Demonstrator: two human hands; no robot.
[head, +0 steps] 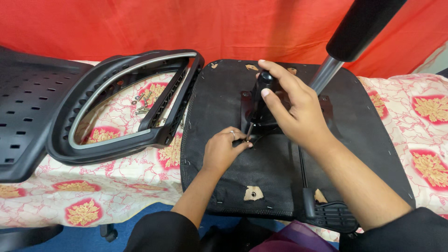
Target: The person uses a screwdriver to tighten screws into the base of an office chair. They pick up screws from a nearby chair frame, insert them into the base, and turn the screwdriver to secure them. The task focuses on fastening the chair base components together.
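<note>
Your right hand (291, 109) is closed tight around the black handle of a screwdriver (257, 100). The screwdriver stands almost straight up, leaning a little so its top tips away from you and to the right. Its long line runs from the handle up high down to the thin metal tip, and the tip points down and a bit to the left, toward you. The tip meets the black chair seat (224, 107) just at the left edge of the metal plate (326, 105) in the middle of the seat. Your left hand (223, 149) rests on the seat right beside that tip, with its fingers pinched close around the spot where the tip lands. Something small may be held there, but it is too tiny to tell. So the left hand is the nearer one to the tip, and the right hand sits above it on the handle. The seat lies upside down on a bed (112, 186) with a flowery sheet. A shiny metal pole with a black sleeve (359, 32) rises from the plate, up and to the right, just behind your right hand. A black lever paddle (331, 215) sits at the near edge of the seat. To the left lie a curved black frame (121, 126) and, seen through its opening, a small heap of screws (143, 105).
</note>
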